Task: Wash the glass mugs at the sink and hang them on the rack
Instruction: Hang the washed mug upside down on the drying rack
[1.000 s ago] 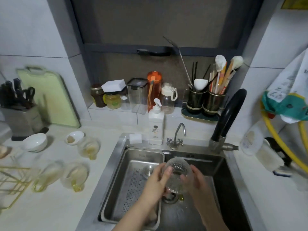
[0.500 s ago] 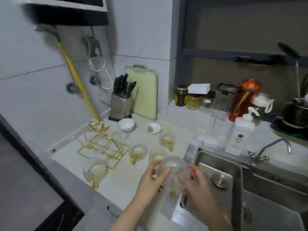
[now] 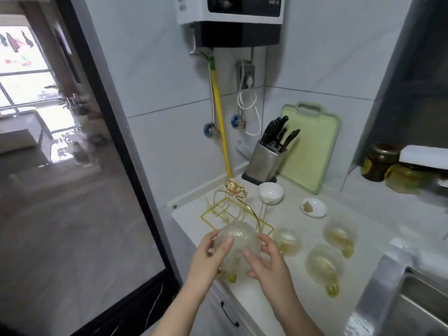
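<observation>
A textured clear glass mug (image 3: 238, 241) with a yellow handle at its bottom is held upside down between both hands, just in front of the gold wire rack (image 3: 228, 209) at the counter's left end. My left hand (image 3: 211, 255) grips its left side and my right hand (image 3: 264, 260) cups its right side. Three more glass mugs lie on the counter to the right: one (image 3: 287, 241) beside the rack, one (image 3: 339, 232) farther back, one (image 3: 324, 265) nearer the sink. Part of another mug seems hidden below the held one.
A white bowl (image 3: 270, 193) and a small dish (image 3: 314, 207) sit behind the rack. A knife block (image 3: 265, 161) and green cutting board (image 3: 308, 146) stand at the back wall. The sink edge (image 3: 378, 287) is at lower right. The counter's left edge drops beside a dark door frame.
Both hands carried the mug out of the sink and leftward over the counter to the gold rack. The view swung left with them.
</observation>
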`<state>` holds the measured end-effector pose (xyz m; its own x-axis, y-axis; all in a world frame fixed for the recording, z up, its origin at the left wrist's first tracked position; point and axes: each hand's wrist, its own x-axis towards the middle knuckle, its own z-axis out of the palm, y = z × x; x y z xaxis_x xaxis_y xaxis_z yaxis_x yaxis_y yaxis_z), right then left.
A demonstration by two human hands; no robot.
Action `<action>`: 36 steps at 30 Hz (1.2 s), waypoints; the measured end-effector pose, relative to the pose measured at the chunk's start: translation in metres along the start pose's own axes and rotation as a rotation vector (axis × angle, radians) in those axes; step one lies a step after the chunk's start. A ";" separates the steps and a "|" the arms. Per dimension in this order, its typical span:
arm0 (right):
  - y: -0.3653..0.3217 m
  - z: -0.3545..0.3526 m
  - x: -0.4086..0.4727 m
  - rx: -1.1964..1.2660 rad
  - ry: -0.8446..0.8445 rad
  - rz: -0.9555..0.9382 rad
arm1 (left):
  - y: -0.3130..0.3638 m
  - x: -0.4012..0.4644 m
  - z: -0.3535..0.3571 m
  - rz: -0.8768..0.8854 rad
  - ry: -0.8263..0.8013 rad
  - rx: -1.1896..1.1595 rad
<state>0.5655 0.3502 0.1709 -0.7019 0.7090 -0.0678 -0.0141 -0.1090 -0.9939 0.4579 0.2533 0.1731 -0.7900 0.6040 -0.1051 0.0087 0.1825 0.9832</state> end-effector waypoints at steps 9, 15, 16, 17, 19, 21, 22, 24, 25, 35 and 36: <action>0.013 0.061 0.089 -0.013 -0.197 0.056 | 0.005 0.075 -0.056 -0.040 0.059 -0.108; 0.032 0.098 0.127 0.064 -0.137 0.177 | -0.009 0.126 -0.078 -0.083 0.063 -0.111; 0.037 0.104 0.135 0.052 -0.117 0.192 | -0.011 0.136 -0.081 -0.087 0.056 -0.108; 0.041 0.111 0.144 0.047 -0.099 0.208 | -0.014 0.146 -0.086 -0.094 0.050 -0.101; 0.047 0.125 0.159 0.063 -0.065 0.233 | -0.022 0.169 -0.096 -0.100 0.038 -0.086; 0.050 0.142 0.171 0.086 -0.012 0.261 | -0.028 0.190 -0.108 -0.112 0.019 -0.076; 0.051 0.150 0.177 0.092 0.019 0.271 | -0.030 0.201 -0.114 -0.117 -0.002 -0.067; 0.053 0.166 0.187 0.107 0.082 0.303 | -0.036 0.223 -0.125 -0.142 -0.054 -0.033; 0.054 0.174 0.192 0.126 0.116 0.323 | -0.039 0.234 -0.129 -0.150 -0.086 -0.013; 0.086 0.206 0.221 0.177 0.447 0.439 | -0.081 0.305 -0.131 -0.234 -0.321 0.110; 0.089 0.208 0.223 0.177 0.460 0.451 | -0.083 0.308 -0.130 -0.239 -0.331 0.118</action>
<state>0.2596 0.3541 0.0858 -0.2912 0.7878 -0.5427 0.0656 -0.5495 -0.8329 0.1341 0.3230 0.0783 -0.5392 0.7470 -0.3889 -0.0658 0.4231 0.9037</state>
